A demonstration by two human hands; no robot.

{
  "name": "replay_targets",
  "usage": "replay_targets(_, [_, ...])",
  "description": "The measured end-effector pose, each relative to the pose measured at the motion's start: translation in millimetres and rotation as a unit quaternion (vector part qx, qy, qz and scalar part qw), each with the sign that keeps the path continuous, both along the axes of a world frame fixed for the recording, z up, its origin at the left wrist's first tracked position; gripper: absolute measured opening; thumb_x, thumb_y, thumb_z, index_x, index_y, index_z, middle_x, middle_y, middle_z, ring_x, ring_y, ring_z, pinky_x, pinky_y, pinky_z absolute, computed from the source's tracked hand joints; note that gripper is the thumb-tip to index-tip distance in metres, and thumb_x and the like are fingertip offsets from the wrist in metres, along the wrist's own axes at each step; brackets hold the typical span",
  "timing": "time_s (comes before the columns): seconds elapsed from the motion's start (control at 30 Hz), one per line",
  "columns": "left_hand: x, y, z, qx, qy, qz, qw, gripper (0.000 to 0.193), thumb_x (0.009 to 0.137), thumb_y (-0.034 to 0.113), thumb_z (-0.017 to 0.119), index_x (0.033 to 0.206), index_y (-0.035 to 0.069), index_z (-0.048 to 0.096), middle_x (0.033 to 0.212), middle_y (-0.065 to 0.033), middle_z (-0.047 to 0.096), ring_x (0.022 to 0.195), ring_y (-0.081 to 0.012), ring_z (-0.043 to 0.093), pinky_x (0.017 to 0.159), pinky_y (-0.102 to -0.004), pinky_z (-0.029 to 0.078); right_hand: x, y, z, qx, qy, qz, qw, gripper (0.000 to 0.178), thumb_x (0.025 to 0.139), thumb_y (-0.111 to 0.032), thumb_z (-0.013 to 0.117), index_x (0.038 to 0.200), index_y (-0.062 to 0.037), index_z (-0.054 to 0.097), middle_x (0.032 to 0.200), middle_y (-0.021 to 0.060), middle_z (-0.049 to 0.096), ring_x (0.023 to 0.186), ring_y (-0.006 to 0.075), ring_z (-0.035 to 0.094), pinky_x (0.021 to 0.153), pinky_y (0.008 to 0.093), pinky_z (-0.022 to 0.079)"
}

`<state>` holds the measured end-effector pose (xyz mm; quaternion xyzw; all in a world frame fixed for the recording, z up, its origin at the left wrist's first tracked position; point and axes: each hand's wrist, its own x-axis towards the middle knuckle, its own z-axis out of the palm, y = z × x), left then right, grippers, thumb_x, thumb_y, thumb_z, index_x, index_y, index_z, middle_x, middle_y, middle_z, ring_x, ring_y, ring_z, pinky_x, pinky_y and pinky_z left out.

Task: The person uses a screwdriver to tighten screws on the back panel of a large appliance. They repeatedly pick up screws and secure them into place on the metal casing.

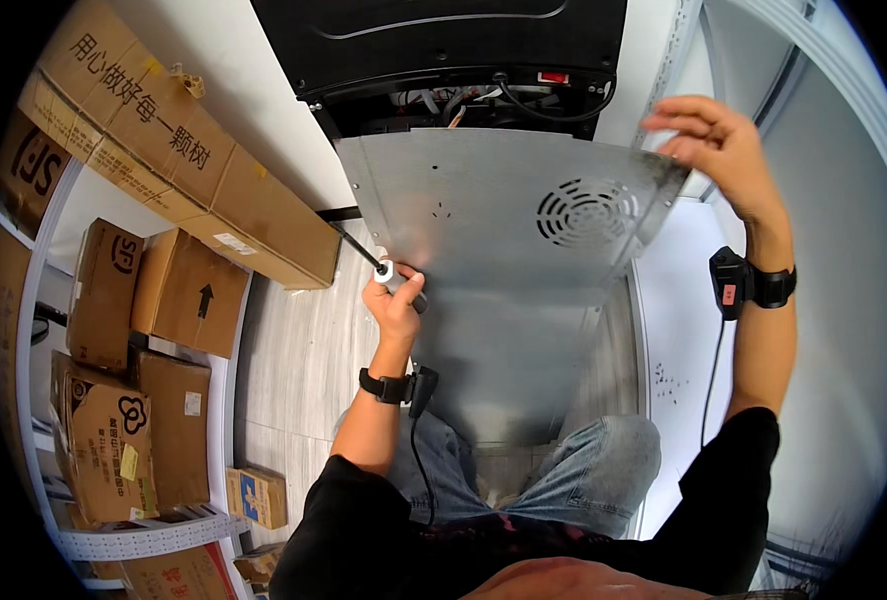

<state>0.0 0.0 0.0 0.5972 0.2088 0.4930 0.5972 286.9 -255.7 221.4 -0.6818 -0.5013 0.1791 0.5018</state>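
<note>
A silver sheet-metal panel with a round slotted vent stands before me, its top edge at a black appliance housing. My left hand is closed round the grey-and-white handle of a screwdriver, beside the panel's left edge. The tool's long black shaft points up and to the left. At the panel's upper right corner is my right hand, fingers stretched out and apart, slightly blurred. Its lowest fingertip meets or overlaps the corner; I cannot tell whether it presses there.
Wires and a red switch show in the housing's gap. Small dark screws lie scattered on a white surface at right. A long carton leans at left, near a shelf rack with several cardboard boxes. Pale wood-look flooring lies between.
</note>
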Motion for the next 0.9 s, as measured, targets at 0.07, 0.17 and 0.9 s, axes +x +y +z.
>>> replay_targets(0.07, [6.5,19.8,1.1,0.014,-0.018,-0.001,1.0,0.009,0.07,0.006,0.065,0.072,0.002,0.057,0.071,0.0002,0.055,0.064,-0.0091,0.05,0.06,-0.0238,0.039,7.8,-7.9,-22.6,0.209,0.053,-0.081,0.973,0.055,0.088,-0.024,0.064,0.131,0.001,0.043,0.124,0.0187,0.055,0.103,0.0257,0.061,0.085,0.0324,0.05])
replay_targets(0.17, [-2.4,15.0,-5.8,0.027,0.005,0.02,0.999,0.009,0.067,0.005,0.063,0.072,0.002,0.056,0.074,-0.0019,0.056,0.068,-0.0118,0.05,0.065,-0.0258,0.038,1.7,-10.3,-110.2,0.346,0.151,-0.178,0.909,0.054,0.089,-0.024,0.062,0.131,0.0025,0.042,0.125,0.0172,0.055,0.107,0.0228,0.059,0.087,0.031,0.049])
replay_targets(0.9, [6.5,24.1,-43.6,-0.01,0.02,0.006,1.0,0.006,0.069,0.003,0.062,0.071,0.003,0.057,0.069,0.0003,0.054,0.063,-0.0088,0.046,0.059,-0.0238,0.035,-72.2,50.5,-195.9,0.338,0.265,-0.376,0.821,0.034,0.079,-0.004,0.07,0.107,0.0061,0.053,0.084,0.0082,0.065,0.067,0.009,0.054,0.059,0.021,0.044])
